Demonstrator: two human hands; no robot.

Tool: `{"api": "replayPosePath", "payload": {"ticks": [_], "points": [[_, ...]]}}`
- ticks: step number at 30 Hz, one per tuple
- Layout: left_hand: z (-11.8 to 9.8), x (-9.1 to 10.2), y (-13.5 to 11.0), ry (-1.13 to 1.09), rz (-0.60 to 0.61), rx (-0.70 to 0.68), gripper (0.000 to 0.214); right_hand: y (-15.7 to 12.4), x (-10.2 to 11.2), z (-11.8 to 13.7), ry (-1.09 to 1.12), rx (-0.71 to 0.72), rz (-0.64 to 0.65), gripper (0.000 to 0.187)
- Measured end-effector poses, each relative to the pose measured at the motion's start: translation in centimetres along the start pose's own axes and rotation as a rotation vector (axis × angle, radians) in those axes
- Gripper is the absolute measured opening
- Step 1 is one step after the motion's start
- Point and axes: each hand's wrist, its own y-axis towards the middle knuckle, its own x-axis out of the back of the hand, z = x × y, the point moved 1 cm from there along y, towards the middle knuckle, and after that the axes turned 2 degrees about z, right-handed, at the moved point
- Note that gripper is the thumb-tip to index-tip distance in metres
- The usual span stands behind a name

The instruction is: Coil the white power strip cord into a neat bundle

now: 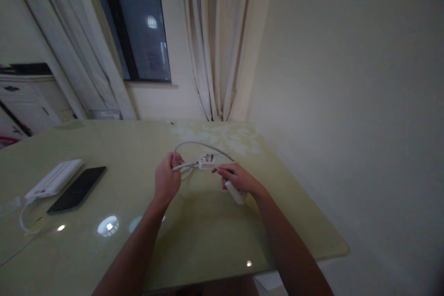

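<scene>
My left hand (167, 180) is closed around a white cable (201, 145) that loops above the table. Its end leads to a small white plug or adapter (207, 162) held between both hands. My right hand (237, 178) is closed too, pinching that adapter with the fingertips while a white charger-like block (236, 194) sticks out below the palm. Both hands hover just over the glossy green tabletop (194, 231), near its middle.
At the left lie a white power strip (54, 178) and a dark phone (77, 189), with a thin white wire (24, 222) beside them. Curtains (218, 41) and a dark window (138, 23) stand behind the table. A wall is on the right.
</scene>
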Motion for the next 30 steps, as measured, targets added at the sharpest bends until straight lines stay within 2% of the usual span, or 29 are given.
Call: {"api": "replayPosePath", "payload": {"ticks": [3,5,8,10,13,16,20,24,28,30], "points": [[2.3,2.0,1.8,0.028,-0.044,0.194,0.037,-1.0,1.9,0.1,0.095,-0.058,-0.058,0.048],[4.1,3.0,2.7,0.041,-0.071,0.246,0.037,-1.4,3.1,-0.2,0.158,-0.066,-0.146,0.05],[5.7,3.5,3.1,-0.016,-0.035,0.283,0.042,-1.3,4.5,-1.1,0.262,-0.042,-0.328,0.049],[6.0,3.3,3.0,-0.041,-0.002,0.304,0.048,-1.1,5.2,-1.9,0.345,-0.027,-0.485,0.048],[5.5,3.5,2.7,0.047,-0.015,0.278,0.048,-1.0,6.1,-3.1,0.496,-0.033,-0.726,0.042],[5.2,4.9,2.7,0.196,-0.022,0.19,0.045,-1.7,7.2,-3.9,0.684,-0.141,-0.908,0.03],[5.9,8.5,3.1,0.405,-0.057,0.146,0.04,-3.1,9.3,-4.4,0.808,-0.27,-1.013,0.013],[7.7,13.2,3.2,0.56,-0.13,0.16,0.038,-4.7,12.7,-4.3,0.796,-0.293,-1.106,0.014],[11.4,18.9,2.7,0.702,-0.159,0.266,0.038,-7.4,17.5,-3.3,0.775,-0.278,-1.277,0.016],[13.7,21.8,2.3,0.731,-0.111,0.282,0.038,-9.0,19.9,-2.4,0.76,-0.238,-1.378,0.015]]}}
